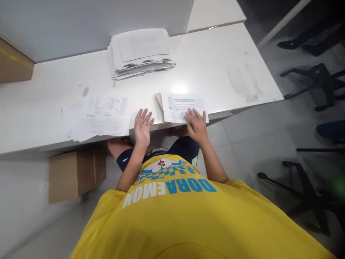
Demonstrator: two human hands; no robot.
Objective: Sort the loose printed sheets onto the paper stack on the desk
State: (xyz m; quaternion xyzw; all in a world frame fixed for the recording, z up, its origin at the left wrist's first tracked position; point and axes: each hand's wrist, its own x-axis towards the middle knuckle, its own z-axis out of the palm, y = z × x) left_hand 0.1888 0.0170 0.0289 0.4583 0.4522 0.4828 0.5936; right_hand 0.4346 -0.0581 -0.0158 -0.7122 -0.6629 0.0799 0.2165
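Note:
My left hand (142,127) is open at the front edge of the white table, palm up and fingers apart, with nothing in it. It lies between a spread of loose printed sheets (107,115) on the left and a printed paper (178,106) on the right. On the right part of that paper rests my right hand (197,124), open, fingers spread over the print. The paper looks folded, its left edge raised in a tan-looking fold (159,100). Whether it is one sheet or several, I cannot tell.
A thick stack of papers (142,48) stands at the back against the grey panel (94,21). One cardboard box (14,63) sits on the table's far left, another (63,176) below it. Black chair bases (318,79) stand on the tiled floor at right, near a person's shoes (288,44).

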